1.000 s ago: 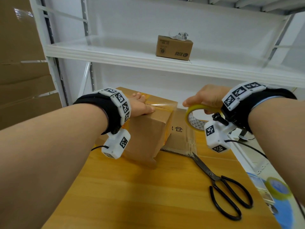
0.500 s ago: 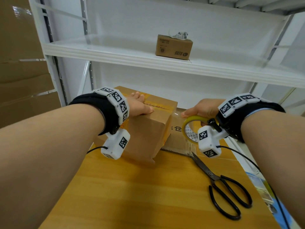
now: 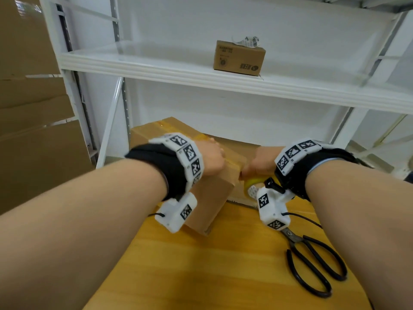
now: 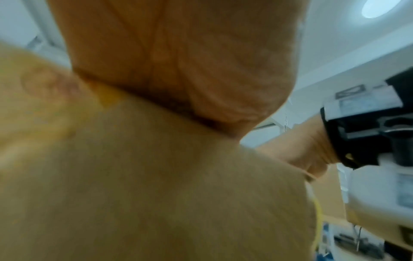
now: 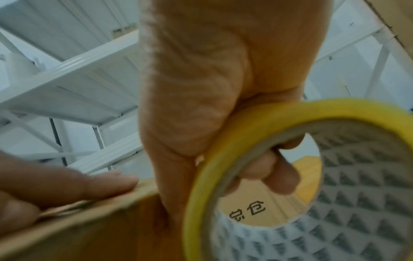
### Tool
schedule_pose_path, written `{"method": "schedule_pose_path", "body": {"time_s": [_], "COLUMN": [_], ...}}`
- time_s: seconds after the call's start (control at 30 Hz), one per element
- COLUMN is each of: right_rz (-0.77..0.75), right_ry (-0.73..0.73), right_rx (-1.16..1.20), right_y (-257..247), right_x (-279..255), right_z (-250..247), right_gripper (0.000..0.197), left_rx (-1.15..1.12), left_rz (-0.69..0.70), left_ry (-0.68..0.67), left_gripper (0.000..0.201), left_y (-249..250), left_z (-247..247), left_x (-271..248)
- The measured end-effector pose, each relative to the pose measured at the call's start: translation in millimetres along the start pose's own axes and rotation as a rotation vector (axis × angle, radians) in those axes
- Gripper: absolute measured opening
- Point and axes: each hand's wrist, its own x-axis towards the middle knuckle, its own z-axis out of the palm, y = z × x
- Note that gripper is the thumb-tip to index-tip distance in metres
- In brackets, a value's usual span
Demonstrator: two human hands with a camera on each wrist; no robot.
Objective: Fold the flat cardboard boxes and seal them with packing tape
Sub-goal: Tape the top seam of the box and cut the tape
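Note:
A folded brown cardboard box (image 3: 210, 198) stands on the wooden table (image 3: 201, 276). My left hand (image 3: 212, 157) lies on its top near the right edge, fingers flat along the cardboard (image 5: 100, 187). My right hand (image 3: 259, 164) grips a yellow roll of packing tape (image 3: 253, 183) and is pressed against the box's upper right corner. In the right wrist view the fingers curl through the roll (image 5: 268, 141), and the thumb runs down the box side. A flat cardboard piece (image 3: 241, 195) with printed characters lies behind the box.
Black scissors (image 3: 312, 262) lie on the table at the right front. A white shelf (image 3: 223, 81) above carries a small brown box (image 3: 239, 57). Stacked cardboard sheets (image 3: 33, 130) stand at the left. A white shelf post (image 3: 111, 119) rises beside the box.
My right hand has brought the tape roll leftward and down to the box's right corner. The stretched tape strip no longer shows. My left hand has slid slightly right on the box top.

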Motion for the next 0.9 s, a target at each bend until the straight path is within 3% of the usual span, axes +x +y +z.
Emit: {"method": "schedule_pose_path", "body": {"time_s": [0.1,0.23,0.47,0.6,0.67,0.7,0.77,0.9], "right_rz": [-0.007,-0.02,0.011,-0.038,-0.054,-0.03,0.006,0.006], "right_ry": [-0.021,-0.045,-0.007,-0.041,-0.023,-0.001,0.029,0.037], "right_rx": [0.09,0.014,-0.102,0.038,0.153,0.19,0.215,0.301], "right_y": [3,-4,-7,-6,-4,-5,-4,-3], "right_x": [-4,-2,0,-9,-10,-8,-2,6], "right_z": [-4,-4,8,-3,-8,-9,-10,-8], "right_gripper": [0.045,0.039,0.038,0.034,0.038,0.05,0.067,0.072], "left_rx": [-0.233,-0.255,-0.219,-0.305,-0.343,-0.349,-0.34,-0.531], "left_rz": [0.021,0.025,0.06,0.058,-0.013,-0.082,-0.286,-0.636], "left_ry": [0.042,-0.055,-0.049,0.062,0.131,0.159,0.194,0.198], "left_gripper": [0.051,0.079,0.072,0.069,0.073,0.074,0.078,0.079], "left_y": [-6,-10,-10,-23,-36,-46,-71,-127], "left_z": [1,5,18,12,7,5,6,28], "left_x": [-4,-8,-4,-7,-10,-11,-14,-22]}}
